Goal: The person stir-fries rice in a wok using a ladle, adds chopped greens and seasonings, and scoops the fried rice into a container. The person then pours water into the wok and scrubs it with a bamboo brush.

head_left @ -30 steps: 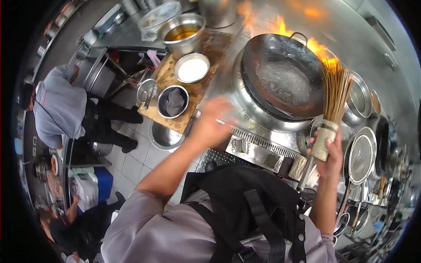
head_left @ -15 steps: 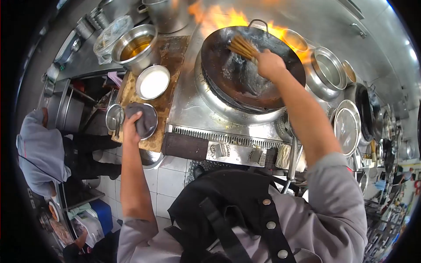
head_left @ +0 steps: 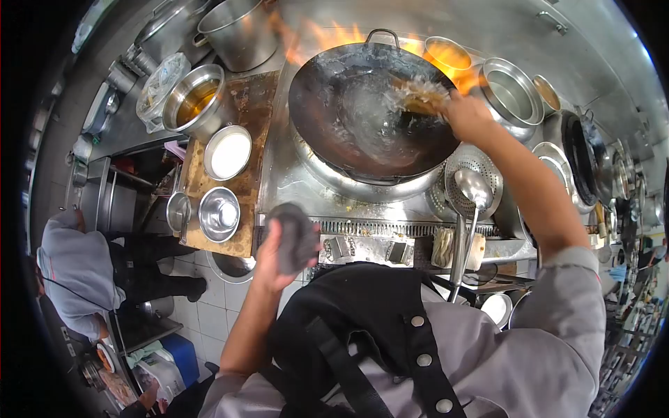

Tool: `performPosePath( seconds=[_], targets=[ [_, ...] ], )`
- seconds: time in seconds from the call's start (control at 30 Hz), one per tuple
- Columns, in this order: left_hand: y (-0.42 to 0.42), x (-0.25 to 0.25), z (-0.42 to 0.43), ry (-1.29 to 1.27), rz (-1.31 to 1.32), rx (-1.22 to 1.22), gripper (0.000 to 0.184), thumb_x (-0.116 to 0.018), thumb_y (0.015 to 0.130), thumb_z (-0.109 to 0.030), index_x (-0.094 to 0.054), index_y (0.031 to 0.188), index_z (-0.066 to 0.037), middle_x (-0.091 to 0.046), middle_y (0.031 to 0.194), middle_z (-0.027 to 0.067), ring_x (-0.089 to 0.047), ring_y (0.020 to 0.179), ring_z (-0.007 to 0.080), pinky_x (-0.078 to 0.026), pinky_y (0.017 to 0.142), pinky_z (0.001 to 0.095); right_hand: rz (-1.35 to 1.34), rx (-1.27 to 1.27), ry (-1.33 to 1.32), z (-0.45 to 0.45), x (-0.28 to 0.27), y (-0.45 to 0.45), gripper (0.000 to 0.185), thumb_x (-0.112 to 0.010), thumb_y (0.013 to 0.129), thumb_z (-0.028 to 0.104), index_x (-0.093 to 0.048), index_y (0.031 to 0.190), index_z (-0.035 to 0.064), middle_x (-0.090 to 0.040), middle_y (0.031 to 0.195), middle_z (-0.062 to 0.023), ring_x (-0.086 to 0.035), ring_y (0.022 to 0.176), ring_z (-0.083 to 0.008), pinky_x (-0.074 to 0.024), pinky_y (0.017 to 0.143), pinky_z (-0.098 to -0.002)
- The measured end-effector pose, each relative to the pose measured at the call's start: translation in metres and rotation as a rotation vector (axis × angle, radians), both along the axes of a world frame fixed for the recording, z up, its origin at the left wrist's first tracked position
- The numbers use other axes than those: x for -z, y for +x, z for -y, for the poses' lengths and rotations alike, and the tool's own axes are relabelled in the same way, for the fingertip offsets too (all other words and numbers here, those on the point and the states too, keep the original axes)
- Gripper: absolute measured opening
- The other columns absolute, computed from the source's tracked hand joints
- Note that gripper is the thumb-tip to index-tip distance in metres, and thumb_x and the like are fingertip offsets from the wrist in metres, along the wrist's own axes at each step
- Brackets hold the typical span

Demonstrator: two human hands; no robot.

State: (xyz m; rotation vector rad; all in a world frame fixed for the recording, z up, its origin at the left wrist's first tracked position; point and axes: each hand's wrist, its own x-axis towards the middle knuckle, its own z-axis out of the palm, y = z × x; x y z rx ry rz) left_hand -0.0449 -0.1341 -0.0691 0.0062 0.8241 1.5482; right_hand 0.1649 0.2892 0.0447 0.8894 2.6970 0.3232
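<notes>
A large dark wok (head_left: 327, 125) with a loop handle sits on the burner, water splashing and steaming inside it. My right hand (head_left: 472, 118) is closed around a bamboo wok brush (head_left: 420, 97) at the wok's right side; the bristle end is blurred by motion. A folded dark grey cloth (head_left: 294, 240) is in my left hand (head_left: 272, 261), held in front of the stove's front edge, left of the control knobs (head_left: 338, 249). Left of that cloth, a small shiny steel bowl (head_left: 219, 214) stands on the wooden board (head_left: 249, 104).
Flames (head_left: 334, 33) rise behind the wok. The board also bears a bowl of white contents (head_left: 228, 153) and a pot of amber liquid (head_left: 200, 104). A ladle (head_left: 474, 187) lies over a perforated strainer (head_left: 491, 167) at right. Another person (head_left: 87, 261) stands at far left.
My left hand has taken the cloth off the steel bowl and moved right, towards my body. The brush has swept to the wok's right side. The camera view has shifted slightly.
</notes>
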Motion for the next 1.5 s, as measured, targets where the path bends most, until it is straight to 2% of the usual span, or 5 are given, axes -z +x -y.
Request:
performPosePath(
  seconds=[0.13,0.43,0.6,0.93,1.5],
  targets=[
    [0.057,-0.048,-0.105,-0.147,-0.074,-0.116,0.061,-0.055,0.100,-0.059,-0.048,0.141,-0.014,-0.057,0.135,0.0109,-0.058,0.123,0.0361,-0.050,0.097,0.0647,-0.445,0.042,-0.166,-0.027,0.049,-0.061,0.052,-0.064,0.090,0.012,-0.062,0.139,0.0257,-0.062,0.128,-0.0192,-0.068,0.111,-0.0375,-0.0553,0.095,-0.0456],
    [0.080,-0.028,-0.175,-0.028,-0.078,-0.383,0.034,-0.045,0.111,-0.028,-0.047,0.137,-0.005,-0.058,0.134,0.0133,-0.062,0.120,0.0308,-0.053,0.103,0.0531,-0.382,-0.404,-0.497,0.078,0.010,0.005,0.060,-0.063,0.082,0.004,-0.064,0.139,0.0240,-0.061,0.113,-0.0156,-0.068,0.096,-0.0362,-0.0564,0.083,-0.0473],
    [0.072,-0.059,-0.149,-0.058,0.076,-0.374,0.055,-0.031,0.112,-0.048,-0.046,0.141,-0.004,-0.049,0.148,0.0149,-0.048,0.139,0.0338,-0.038,0.118,0.0571,-0.088,-0.302,-0.126,-0.010,-0.002,0.082,0.061,-0.070,0.081,0.007,-0.063,0.140,0.0246,-0.061,0.111,-0.0143,-0.068,0.096,-0.0331,-0.0568,0.080,-0.0461],
    [0.068,-0.024,-0.194,-0.222,0.000,-0.320,0.023,-0.068,0.093,-0.017,-0.054,0.110,-0.009,-0.067,0.103,0.0171,-0.066,0.086,0.0364,-0.052,0.081,0.0487,-0.492,-0.202,-0.360,-0.015,0.067,-0.058,0.062,-0.073,0.077,0.013,-0.063,0.138,0.0248,-0.062,0.120,-0.0180,-0.067,0.107,-0.0374,-0.0549,0.092,-0.0454],
    [0.035,-0.057,-0.135,-0.004,-0.789,-0.328,0.036,-0.062,0.084,0.004,-0.053,0.119,0.003,-0.063,0.103,0.0129,-0.066,0.082,0.0244,-0.060,0.068,0.0398,-0.638,0.066,-0.023,0.121,-0.023,0.176,0.054,-0.066,0.083,0.004,-0.064,0.135,0.0160,-0.061,0.104,-0.0183,-0.068,0.091,-0.0367,-0.0568,0.077,-0.0468]
  ],
)
